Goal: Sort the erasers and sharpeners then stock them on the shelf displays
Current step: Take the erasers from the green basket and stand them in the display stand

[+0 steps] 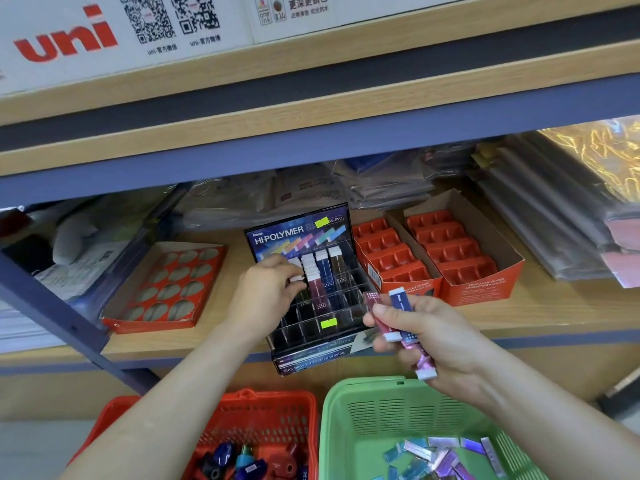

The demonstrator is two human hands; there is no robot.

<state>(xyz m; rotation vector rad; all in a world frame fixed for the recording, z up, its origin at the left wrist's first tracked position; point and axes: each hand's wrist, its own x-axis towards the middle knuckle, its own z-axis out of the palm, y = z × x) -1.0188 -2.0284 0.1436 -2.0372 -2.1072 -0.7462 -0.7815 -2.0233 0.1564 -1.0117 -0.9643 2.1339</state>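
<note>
Early to mid: sorting looks done, sharpeners (242, 462) in red basket (270, 398) at 7 o'clock, loose erasers (446, 452) in green basket (363, 386) at 5 o'clock. Eraser display (311, 327) on the shelf mid-frame has only its back rows filled, front slots bare. Sharpener trays (446, 251) at its 2 o'clock unstocked. Left hand (266, 292) pinches one eraser (297, 278) over a back-left slot. Right hand (426, 337) grips a bunch of slim erasers (401, 299), shiny pink and blue sleeves, white ends
</note>
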